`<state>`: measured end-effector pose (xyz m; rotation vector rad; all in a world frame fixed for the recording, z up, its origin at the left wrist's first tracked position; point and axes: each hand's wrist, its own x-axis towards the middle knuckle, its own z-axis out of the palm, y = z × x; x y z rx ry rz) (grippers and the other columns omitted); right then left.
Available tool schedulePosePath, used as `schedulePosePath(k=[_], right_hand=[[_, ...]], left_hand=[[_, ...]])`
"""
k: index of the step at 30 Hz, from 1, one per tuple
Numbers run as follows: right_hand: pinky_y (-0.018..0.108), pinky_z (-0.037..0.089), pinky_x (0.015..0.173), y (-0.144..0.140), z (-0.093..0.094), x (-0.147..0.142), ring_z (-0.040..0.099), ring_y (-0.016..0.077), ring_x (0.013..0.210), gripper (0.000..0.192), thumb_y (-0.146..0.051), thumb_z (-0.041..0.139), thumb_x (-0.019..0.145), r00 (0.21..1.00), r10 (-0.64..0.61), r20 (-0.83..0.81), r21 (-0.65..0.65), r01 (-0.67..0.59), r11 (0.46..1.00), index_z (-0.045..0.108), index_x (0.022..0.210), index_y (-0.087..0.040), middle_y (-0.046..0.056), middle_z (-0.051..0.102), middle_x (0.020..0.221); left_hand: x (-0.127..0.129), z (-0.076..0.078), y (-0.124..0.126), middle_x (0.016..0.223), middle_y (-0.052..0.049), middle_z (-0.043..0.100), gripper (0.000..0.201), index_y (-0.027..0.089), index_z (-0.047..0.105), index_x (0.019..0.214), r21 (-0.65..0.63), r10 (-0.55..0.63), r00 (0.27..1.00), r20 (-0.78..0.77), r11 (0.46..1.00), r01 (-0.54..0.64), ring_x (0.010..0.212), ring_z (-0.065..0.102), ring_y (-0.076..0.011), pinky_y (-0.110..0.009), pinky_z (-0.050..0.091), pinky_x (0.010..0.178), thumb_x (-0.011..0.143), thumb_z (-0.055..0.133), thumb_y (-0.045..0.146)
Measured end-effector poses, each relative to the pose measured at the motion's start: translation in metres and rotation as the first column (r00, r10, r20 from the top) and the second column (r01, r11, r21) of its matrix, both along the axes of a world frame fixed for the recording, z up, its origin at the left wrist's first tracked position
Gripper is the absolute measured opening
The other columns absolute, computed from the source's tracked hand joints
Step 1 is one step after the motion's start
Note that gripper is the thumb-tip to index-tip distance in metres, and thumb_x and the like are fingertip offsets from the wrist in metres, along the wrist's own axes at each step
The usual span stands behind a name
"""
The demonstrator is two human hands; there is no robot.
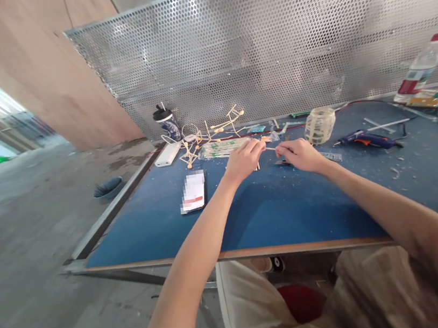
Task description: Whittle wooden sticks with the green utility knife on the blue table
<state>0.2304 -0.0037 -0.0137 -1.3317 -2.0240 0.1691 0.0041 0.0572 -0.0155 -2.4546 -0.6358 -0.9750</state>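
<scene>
Fingers of both hands are pinched narrow on one thin wooden stick (270, 148), which bridges the small gap between them just above the blue table (275, 216). The left hand (245, 160) grips one end, the right hand (299, 154) the other, both well out toward the far side of the table. Just behind the left hand lies a clear packet of sticks (222, 147), and beyond it a little frame built from sticks (214, 131). A pale jar (319, 125) stands just beside the right hand, with a blue glue gun (366, 139) farther right. A phone (193, 191) lies to the left, a white power bank (167, 154) and a dark cup (168, 124) behind it.
</scene>
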Motion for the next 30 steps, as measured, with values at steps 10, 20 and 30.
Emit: schedulePosePath(k=[10, 20, 30], right_hand=[[0.028, 0.038, 0.062, -0.003, 0.006, 0.003, 0.053, 0.0154, 0.055, 0.035, -0.043, 0.041, 0.1, 0.996, 0.011, -0.083, -0.007, -0.012, 1.0, 0.059, 0.077, -0.023, -0.003, 0.056, 0.055], [0.028, 0.04, 0.064, -0.004, 0.002, 0.004, 0.052, 0.0148, 0.052, 0.04, -0.046, 0.036, 0.102, 0.991, 0.061, -0.118, -0.028, -0.065, 0.998, 0.052, 0.073, -0.024, -0.004, 0.055, 0.053], [0.028, 0.041, 0.064, -0.003, 0.0, 0.003, 0.057, 0.0161, 0.054, 0.043, -0.05, 0.035, 0.103, 0.993, 0.067, -0.099, -0.004, -0.067, 0.998, 0.057, 0.076, -0.024, -0.003, 0.058, 0.053]], left_hand=[[-0.007, -0.006, 0.015, 0.108, -0.006, 0.072, 0.023, 0.024, 0.065, 0.111, -0.24, 0.226, 0.837, 0.498, 0.964, -0.117, 0.072, 0.065, -0.014, -0.029, 0.047, 0.063, 0.105, 0.047, 0.037], [0.002, -0.007, 0.009, 0.099, -0.007, 0.078, 0.032, 0.019, 0.074, 0.1, -0.598, 0.019, 0.824, 0.567, 0.698, 0.395, 0.089, 0.073, -0.018, -0.034, 0.06, 0.083, 0.098, 0.06, 0.047], [0.013, -0.001, -0.016, 0.105, -0.004, 0.08, 0.041, 0.024, 0.074, 0.119, -0.618, -0.01, 0.852, 0.523, 0.684, 0.387, 0.061, 0.064, -0.0114, -0.026, 0.048, 0.05, 0.101, 0.053, 0.054]])
